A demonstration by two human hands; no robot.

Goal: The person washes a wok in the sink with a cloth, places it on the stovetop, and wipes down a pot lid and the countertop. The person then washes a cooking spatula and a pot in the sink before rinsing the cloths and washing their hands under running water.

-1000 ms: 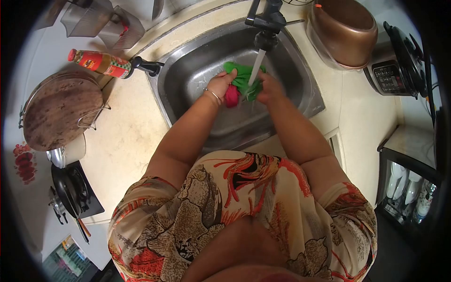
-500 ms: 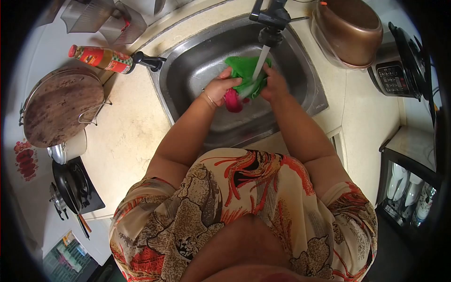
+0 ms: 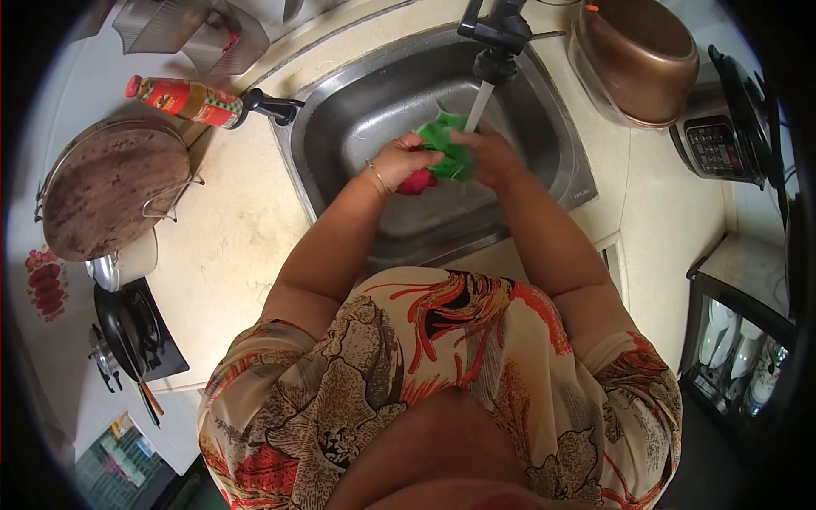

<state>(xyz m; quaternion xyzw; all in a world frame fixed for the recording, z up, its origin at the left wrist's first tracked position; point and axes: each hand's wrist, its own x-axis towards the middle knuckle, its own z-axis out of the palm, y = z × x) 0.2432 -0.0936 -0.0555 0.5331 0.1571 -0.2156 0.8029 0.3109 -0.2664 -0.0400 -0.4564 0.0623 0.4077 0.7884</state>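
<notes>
A wet green cloth (image 3: pixel 449 151) is bunched up over the sink (image 3: pixel 348 100), beside the water stream (image 3: pixel 481 104) from the tap (image 3: pixel 495 63). My left hand (image 3: pixel 401 163) grips the cloth's left side, thumb on top. Below that thumb bulges a pink-red piece (image 3: pixel 416 182), perhaps another cloth; its kind is unclear. Against the right side of the green cloth is my right hand (image 3: pixel 493 158), its fingers reaching over the fabric and smeared by motion, so their grip cannot be made out. Water runs down right at these fingers.
Left of the sink lie a red-labelled sauce bottle (image 3: pixel 189 100) with a black pump and a round wooden board (image 3: pixel 117 189) in a wire rack. A bronze-coloured pot (image 3: pixel 639 58) and a black cooker (image 3: pixel 716 150) stand right. A black pan (image 3: pixel 121 327) is at far left.
The green cloth is bunched smaller and less spread out. My right hand's fingers have moved left over it, and less of the pink-red piece shows.
</notes>
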